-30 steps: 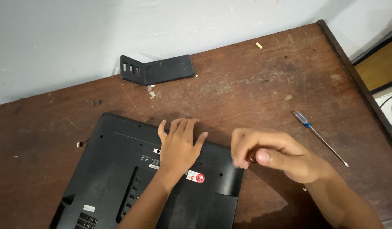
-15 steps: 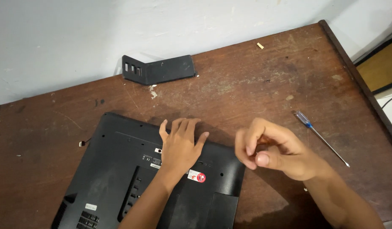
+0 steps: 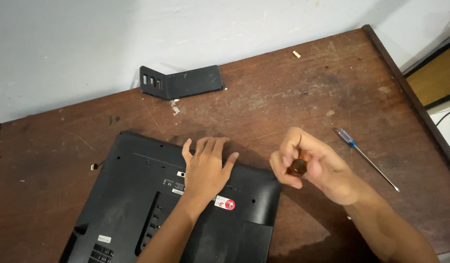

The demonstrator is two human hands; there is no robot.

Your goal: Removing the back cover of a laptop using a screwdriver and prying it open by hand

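While the left hand (image 3: 208,168) lies flat and open on the upturned laptop (image 3: 137,204), fingers spread near its rear edge, I see the right hand (image 3: 315,168) curled around a small dark handle (image 3: 298,167), probably a short screwdriver, held just off the laptop's right corner above the table (image 3: 283,97). From the head view I cannot tell where the tip points; the fingers hide it. My worry is slippage: if the tool meets a screw at an angle it could skid across the plastic or jab the flat hand close by. The laptop could also slide if that palm eases off. A second, blue-handled screwdriver (image 3: 364,158) lies near the right forearm, and a careless elbow might knock it away. A black cover (image 3: 181,82) rests by the wall.
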